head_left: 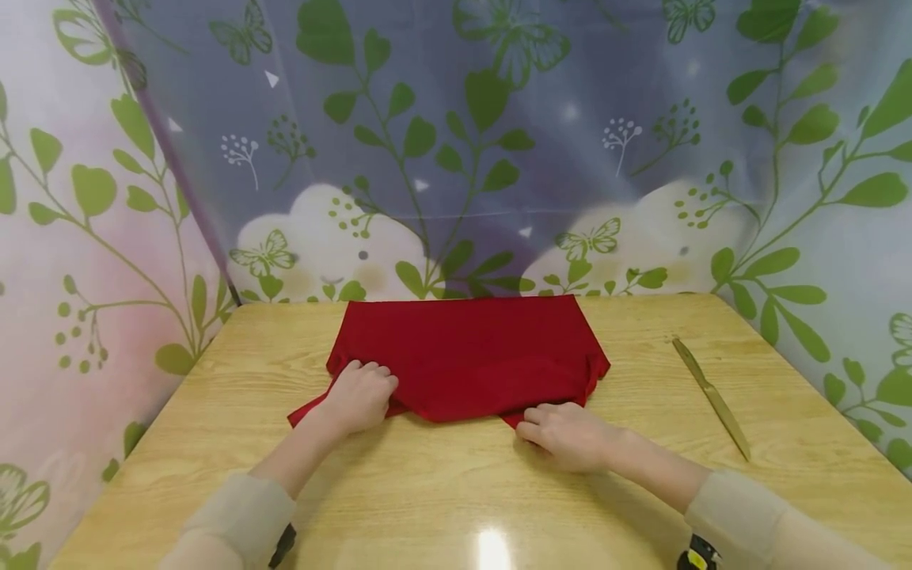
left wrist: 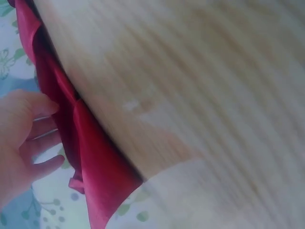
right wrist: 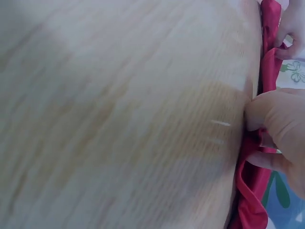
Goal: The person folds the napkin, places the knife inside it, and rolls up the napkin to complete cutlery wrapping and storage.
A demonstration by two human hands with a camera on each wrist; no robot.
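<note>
Grip of 2 hands [head_left: 361,393] [head_left: 566,437]: red cloth [head_left: 466,348]

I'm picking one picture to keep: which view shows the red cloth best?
The head view: it shows the cloth's broad face. The left wrist view shows only a folded strip by the left hand; the right wrist view, a narrow strip at the right hand.

In the head view we cannot see the fingertips of the left hand [head_left: 362,394], tucked out of sight; the bottom edge crops the table [head_left: 420,499] and a black device [head_left: 698,554] by the right sleeve [head_left: 741,514]. In both wrist views we get blurred grain and lose the ends of the red cloth [head_left: 463,356].
</note>
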